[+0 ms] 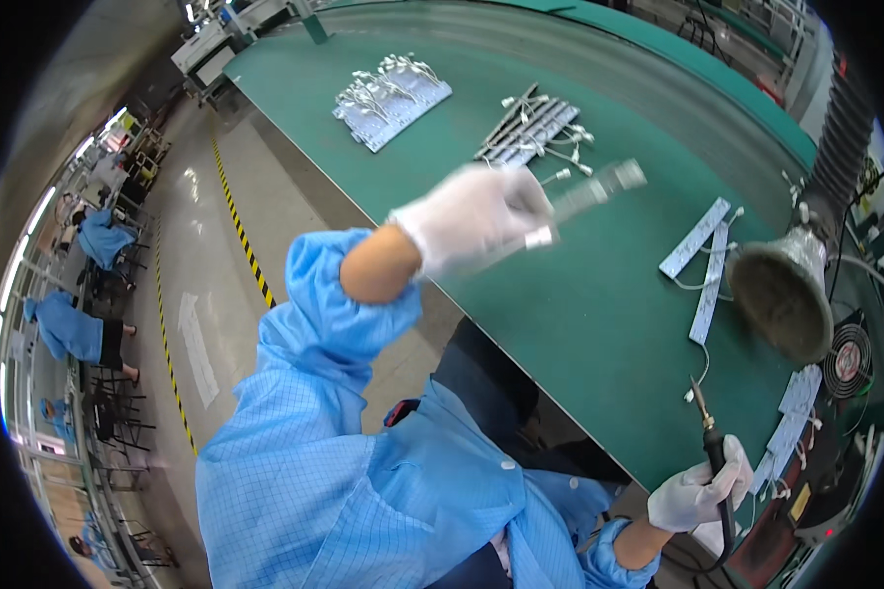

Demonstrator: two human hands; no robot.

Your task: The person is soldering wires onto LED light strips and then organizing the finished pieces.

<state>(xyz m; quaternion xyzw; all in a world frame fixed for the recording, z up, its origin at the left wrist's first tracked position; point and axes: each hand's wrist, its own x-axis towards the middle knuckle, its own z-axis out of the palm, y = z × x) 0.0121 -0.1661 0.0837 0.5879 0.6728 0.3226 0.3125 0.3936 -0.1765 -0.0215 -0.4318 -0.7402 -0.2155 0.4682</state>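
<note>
My left hand [481,218], in a white glove, is raised over the green table and closed on a pale circuit board strip [599,193]. Motion blurs that strip, and a small white connector shows near my fingers. Low at the right, my gloved right hand [695,498] grips the black handle of a soldering iron [713,440], its tip pointing up and away from me. Two white board strips with wires, one slanting [695,238] and one steeper [709,294], lie beyond the tip. A wire end with a white connector lies close to the tip.
A fume extraction funnel [786,294] on a ribbed hose stands at the right, with a small fan [847,360] beside it. More board strips [794,422] lie below it. Wired strips form one pile [398,103] at the far left and another stack [532,133] at far middle.
</note>
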